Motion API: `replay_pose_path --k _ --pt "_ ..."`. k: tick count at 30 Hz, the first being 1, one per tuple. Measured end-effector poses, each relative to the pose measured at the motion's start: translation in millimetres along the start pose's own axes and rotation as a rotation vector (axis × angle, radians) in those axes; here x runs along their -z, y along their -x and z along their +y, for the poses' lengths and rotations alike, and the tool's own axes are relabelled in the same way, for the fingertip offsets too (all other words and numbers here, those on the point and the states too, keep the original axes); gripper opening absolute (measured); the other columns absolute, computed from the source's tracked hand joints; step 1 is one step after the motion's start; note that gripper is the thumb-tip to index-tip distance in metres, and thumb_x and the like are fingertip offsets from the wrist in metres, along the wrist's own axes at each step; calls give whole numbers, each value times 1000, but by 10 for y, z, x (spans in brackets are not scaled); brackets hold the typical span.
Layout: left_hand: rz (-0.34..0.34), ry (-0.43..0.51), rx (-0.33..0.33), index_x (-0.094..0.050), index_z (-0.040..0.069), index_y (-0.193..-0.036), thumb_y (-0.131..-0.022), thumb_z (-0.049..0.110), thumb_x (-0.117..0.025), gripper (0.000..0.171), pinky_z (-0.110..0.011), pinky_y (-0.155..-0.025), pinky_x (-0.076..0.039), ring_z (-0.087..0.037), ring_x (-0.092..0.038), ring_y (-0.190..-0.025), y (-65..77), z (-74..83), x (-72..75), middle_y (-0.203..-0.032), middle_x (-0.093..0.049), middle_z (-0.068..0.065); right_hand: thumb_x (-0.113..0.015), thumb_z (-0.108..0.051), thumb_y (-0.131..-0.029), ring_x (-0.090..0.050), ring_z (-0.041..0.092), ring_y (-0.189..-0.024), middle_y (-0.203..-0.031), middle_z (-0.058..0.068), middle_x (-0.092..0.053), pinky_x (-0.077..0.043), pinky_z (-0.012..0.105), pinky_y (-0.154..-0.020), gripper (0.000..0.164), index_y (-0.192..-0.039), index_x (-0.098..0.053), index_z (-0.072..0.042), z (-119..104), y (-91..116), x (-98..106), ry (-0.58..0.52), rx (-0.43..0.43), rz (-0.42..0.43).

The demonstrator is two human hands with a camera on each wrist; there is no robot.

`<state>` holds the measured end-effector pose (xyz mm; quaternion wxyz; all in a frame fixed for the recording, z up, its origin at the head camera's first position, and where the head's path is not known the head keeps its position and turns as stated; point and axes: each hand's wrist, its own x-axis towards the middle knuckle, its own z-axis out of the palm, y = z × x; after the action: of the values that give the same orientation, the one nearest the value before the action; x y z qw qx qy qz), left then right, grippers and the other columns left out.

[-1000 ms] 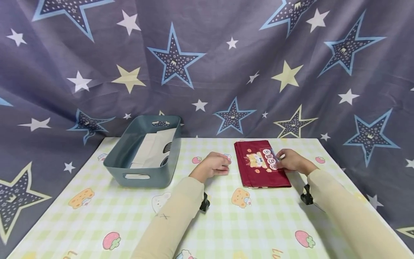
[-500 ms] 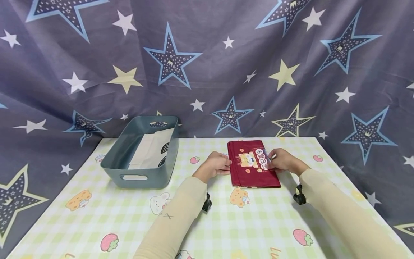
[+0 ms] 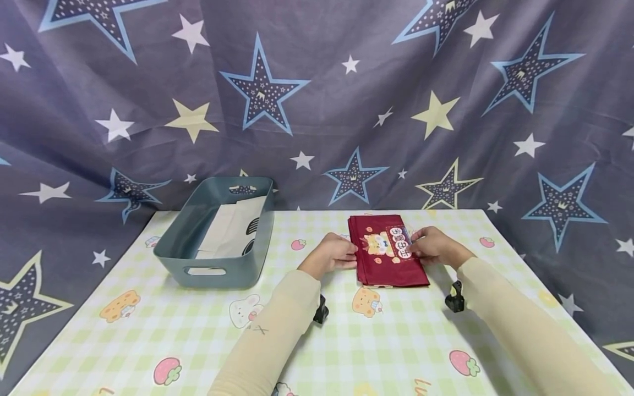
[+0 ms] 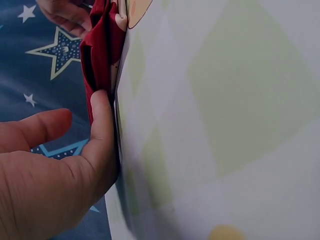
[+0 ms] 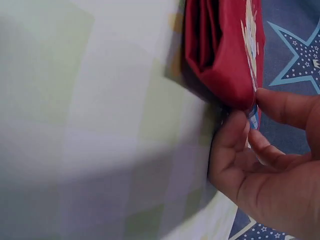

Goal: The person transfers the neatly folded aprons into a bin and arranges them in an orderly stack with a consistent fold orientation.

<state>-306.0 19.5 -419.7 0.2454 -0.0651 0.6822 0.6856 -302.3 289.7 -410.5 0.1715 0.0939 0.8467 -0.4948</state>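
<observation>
A folded dark red cloth (image 3: 371, 269) with a printed cartoon animal and white lettering lies on the table. Its layered folds (image 5: 205, 45) show at the side in the right wrist view. My left hand (image 3: 333, 253) is at its left edge; in the left wrist view an extended finger (image 4: 101, 115) touches the fold low by the tabletop, while the thumb (image 4: 47, 125) stands apart from the cloth. On the opposite side my right hand (image 3: 436, 246) pinches the right edge, with one digit (image 5: 285, 106) on the printed face and a bent finger (image 5: 230, 132) against the underside.
To the left stands a blue-grey plastic basket (image 3: 215, 275) with handle slots, holding a pale folded cloth (image 3: 228, 225) with black marks. A checked tablecloth (image 3: 396, 341) covers the table. Behind it hangs a star-patterned curtain (image 3: 317, 110).
The red cloth has shifted left with my right hand since a second ago. My left hand has come to its left edge. Over the last half second both hands have barely moved.
</observation>
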Motion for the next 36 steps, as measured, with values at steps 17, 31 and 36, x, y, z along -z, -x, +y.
replay_pose_path --k 17,31,36 --pt "59 -157 -18 -49 -7 -124 -99 1 -50 26 -31 -60 -54 -22 -65 -73 69 71 -85 -91 -66 -17 -60 0 -98 -57 9 -66 -79 1 -62 -52 27 -62 29 -123 -44 1 -32 1 1 -161 -11 -122" --pt "56 -1 3 -40 -8 -138 -96 -3 -55 46 -33 -62 -54 -19 -68 -68 29 82 -108 -88 -74 -18 -56 8 -97 -71 22 -85 -97 13 -68 -59 39 -77 38 -128 -37 -4 -30 54 15 -315 27 -158" --pt "80 74 10 -45 -7 -132 -94 -6 -57 40 -37 -72 -60 -21 -70 -72 6 64 -121 -103 -74 -23 -56 7 -97 -71 23 -86 -97 13 -68 -59 40 -77 39 -129 -37 -5 8 42 6 -326 42 -167"
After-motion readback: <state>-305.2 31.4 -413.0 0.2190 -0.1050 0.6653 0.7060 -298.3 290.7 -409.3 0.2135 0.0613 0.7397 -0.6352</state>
